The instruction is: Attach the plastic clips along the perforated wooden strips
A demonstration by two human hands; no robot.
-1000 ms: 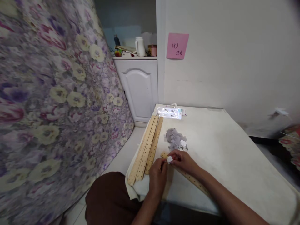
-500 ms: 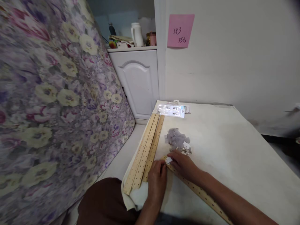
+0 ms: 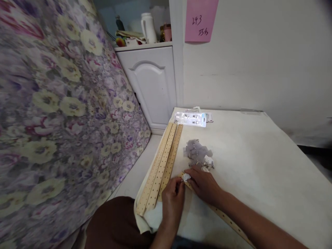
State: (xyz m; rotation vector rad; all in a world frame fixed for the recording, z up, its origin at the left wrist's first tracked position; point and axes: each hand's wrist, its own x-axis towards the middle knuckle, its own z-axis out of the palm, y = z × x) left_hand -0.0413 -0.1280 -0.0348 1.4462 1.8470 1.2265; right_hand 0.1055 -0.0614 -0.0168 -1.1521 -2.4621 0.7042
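My right hand [image 3: 203, 184] pinches a small white piece [image 3: 186, 177] against the end of a perforated wooden strip [image 3: 228, 221] that runs diagonally under my forearm on the white table [image 3: 259, 166]. My left hand [image 3: 173, 200] is closed at the same strip end, its fingertips meeting the white piece. Just beyond my fingers lies a heap of small clear bags with metal parts [image 3: 197, 154]. To the left, three more perforated wooden strips [image 3: 162, 166] lie side by side along the table's left edge.
A clear blister pack [image 3: 192, 119] rests at the table's far left corner by the wall. A flowered mattress [image 3: 59, 114] leans at the left. Behind stands a white cabinet [image 3: 153, 86] with a jug [image 3: 147, 22] and clutter. A pink note [image 3: 201, 20] sticks on the wall.
My view has tilted downward and a little closer. Both hands have stayed at the strip end with the white piece, pressed lower onto the strip.
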